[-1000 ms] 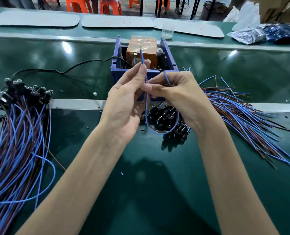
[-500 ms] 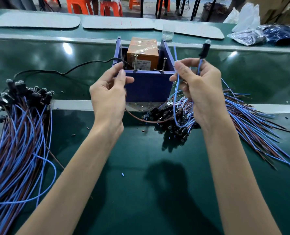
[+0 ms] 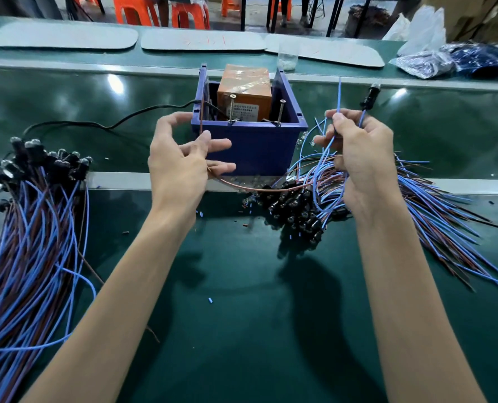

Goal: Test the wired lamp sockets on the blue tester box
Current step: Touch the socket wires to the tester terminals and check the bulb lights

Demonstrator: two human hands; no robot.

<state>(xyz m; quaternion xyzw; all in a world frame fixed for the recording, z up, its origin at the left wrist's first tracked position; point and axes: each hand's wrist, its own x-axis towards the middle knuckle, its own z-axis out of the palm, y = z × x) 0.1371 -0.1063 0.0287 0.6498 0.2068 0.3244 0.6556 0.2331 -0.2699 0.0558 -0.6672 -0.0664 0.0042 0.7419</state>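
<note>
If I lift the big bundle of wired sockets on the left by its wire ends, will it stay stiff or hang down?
The left bundle would probably be floppy: its thin wires lie in loose curves. The black sockets cluster at one end, so that end would likely hang heaviest. Single strands may slip out, as no tie is visible.

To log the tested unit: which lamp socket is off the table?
The black socket standing above the right hand, held by its blue wire; all others lie in piles.

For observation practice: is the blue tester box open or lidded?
Open. The blue box has no lid; an orange block shows inside.
</note>
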